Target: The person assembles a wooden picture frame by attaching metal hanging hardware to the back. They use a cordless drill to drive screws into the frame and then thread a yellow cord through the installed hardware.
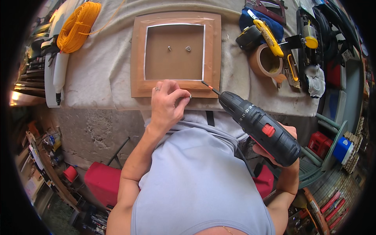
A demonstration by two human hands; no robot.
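In my right hand (290,131) is a black cordless drill (256,123) with a red switch, its bit (211,89) pointing up and left over the lower right corner of a picture frame (138,58). The frame lies on the cloth, its border covered in brown tape around a brown backing panel (174,64). At the frame's near edge my left hand (166,103) pinches a small metal piece (190,96) between thumb and finger; its exact kind is too small to tell. Two more small metal fittings (188,49) rest on the backing panel.
A cream cloth (103,86) covers the table. Orange rope (78,27) and a white bottle (60,74) are at the left. To the right are brown tape (266,62), a yellow utility knife (268,37), a tape measure (249,38) and a black tool tray (303,27).
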